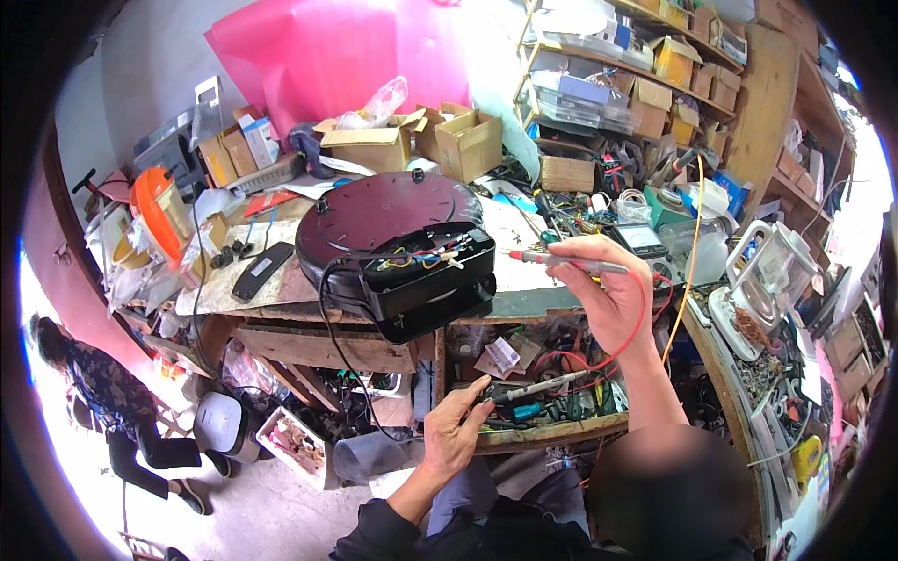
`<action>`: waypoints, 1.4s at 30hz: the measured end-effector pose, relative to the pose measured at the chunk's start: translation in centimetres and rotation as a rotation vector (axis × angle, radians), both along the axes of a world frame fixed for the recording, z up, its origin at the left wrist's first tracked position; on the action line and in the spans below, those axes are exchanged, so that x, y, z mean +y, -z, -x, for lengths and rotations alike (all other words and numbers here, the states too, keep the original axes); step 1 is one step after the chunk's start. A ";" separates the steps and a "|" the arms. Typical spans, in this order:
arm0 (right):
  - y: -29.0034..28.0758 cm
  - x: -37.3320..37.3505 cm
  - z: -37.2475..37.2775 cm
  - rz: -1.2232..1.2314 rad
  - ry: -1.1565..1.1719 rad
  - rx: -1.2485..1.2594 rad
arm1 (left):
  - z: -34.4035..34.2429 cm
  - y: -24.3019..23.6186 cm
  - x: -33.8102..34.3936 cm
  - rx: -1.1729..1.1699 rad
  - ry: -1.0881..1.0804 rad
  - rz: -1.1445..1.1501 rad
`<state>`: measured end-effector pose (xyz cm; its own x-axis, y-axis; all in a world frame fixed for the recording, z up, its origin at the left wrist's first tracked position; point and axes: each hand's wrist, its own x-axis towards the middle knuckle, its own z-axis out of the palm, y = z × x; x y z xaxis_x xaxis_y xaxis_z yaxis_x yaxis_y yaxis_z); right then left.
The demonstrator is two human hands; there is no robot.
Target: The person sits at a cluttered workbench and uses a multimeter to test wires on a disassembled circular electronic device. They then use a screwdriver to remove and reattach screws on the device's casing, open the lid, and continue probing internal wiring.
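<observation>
My right hand [613, 297] is raised over the bench edge, fingers pinched round a red-and-grey test probe [585, 264] whose tip points left. A red wire [640, 323] runs down from it. Just left of the tip lies a round, dark maroon appliance [383, 220]; its black housing [430, 266] is open, showing coloured wires [438, 252]. Lower down, my left hand [456, 425] is closed at the near end of a black-and-grey pen-shaped tool [547, 384], over an open drawer [533, 435] full of tools. Whether that tool is a second probe is unclear.
An analogue meter [641, 238] sits among loose tools at the back right. A glass jug appliance [772, 266] stands farther right, past an orange cable [694, 252]. Left of the maroon appliance lies a black remote-like slab [263, 271]. Someone [112, 402] is at the far left.
</observation>
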<state>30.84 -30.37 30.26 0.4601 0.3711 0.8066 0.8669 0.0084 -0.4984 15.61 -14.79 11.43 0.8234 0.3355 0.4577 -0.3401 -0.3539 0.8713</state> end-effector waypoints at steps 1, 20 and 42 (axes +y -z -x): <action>-0.1 0.4 -0.2 0.019 0.008 -0.030 | -0.1 0.0 0.0 -0.011 -0.011 -0.011; 1.2 5.1 2.3 0.108 -0.202 -0.202 | -0.1 0.1 0.0 0.026 0.006 -0.090; -1.1 8.2 -1.3 0.042 -0.048 -0.296 | -0.1 0.6 0.2 -0.031 0.009 -0.083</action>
